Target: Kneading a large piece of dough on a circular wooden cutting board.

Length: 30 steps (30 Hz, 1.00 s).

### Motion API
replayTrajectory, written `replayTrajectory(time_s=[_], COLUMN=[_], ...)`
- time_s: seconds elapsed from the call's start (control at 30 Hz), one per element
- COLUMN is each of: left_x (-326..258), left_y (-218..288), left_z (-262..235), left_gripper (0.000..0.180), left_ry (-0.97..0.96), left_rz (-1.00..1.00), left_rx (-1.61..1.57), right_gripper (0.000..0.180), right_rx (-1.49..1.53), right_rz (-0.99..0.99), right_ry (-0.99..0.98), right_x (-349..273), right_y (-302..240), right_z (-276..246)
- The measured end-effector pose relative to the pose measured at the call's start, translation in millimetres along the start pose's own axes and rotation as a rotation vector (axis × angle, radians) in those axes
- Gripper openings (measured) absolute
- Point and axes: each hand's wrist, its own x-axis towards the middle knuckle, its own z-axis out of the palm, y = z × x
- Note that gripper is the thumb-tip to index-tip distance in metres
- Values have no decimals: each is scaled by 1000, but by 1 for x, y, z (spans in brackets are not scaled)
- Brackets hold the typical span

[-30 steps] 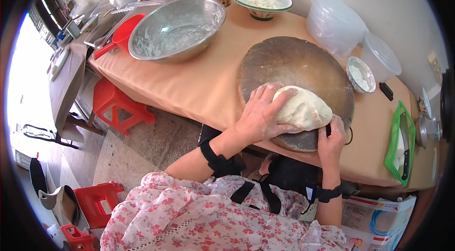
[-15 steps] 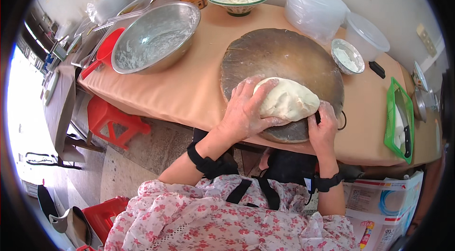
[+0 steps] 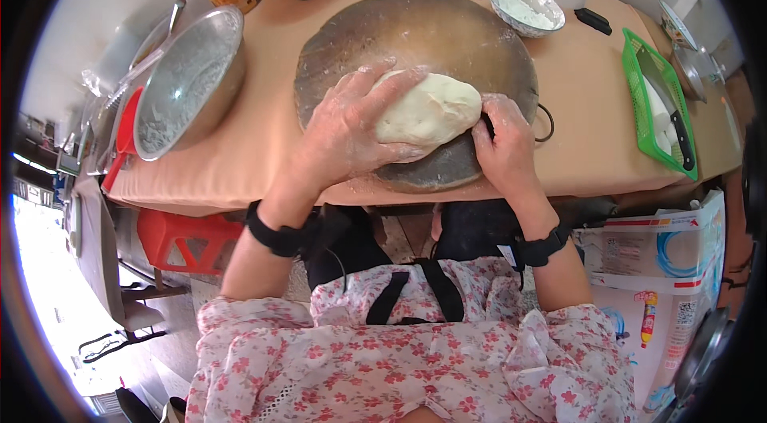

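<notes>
My counter (image 3: pixel 240 151) wears a tan cover; a red stool (image 3: pixel 188 239) stands below, daylight flooding the floor (image 3: pixel 56 295) at left.

Both floury hands curl inward, facing each other: the left hand (image 3: pixel 351 131) spreads its fingers wide, the right hand (image 3: pixel 502 143) cups tighter.

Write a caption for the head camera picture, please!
Two floury hands, left and right, cup a dough lump on a round wooden board.
</notes>
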Motion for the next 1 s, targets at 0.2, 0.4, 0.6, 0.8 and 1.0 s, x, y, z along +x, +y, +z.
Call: replayTrajectory(time_s=[0.2, 0.4, 0.6, 0.8, 1.0], left_x=[6, 9, 46, 62, 53], left_y=[0, -2, -33, -58, -85], left_z=[13, 8, -16, 10, -25], left_gripper=[70, 57, 47, 59, 67], left_ry=[147, 311, 516, 432, 61], left_rz=[-120, -418, -559, -718, -688], left_rx=[-242, -556, -1090, -1131, -367], right_gripper=[19, 23, 21, 16, 16], right_rx=[11, 28, 24, 29, 48], right_rz=[12, 13, 10, -9, -27], right_ry=[50, 68, 64, 67, 59], right_x=[-6, -2, 0, -4, -6], right_y=[-3, -3, -1, -6, -2], right_z=[-6, 0, -3, -5, -2])
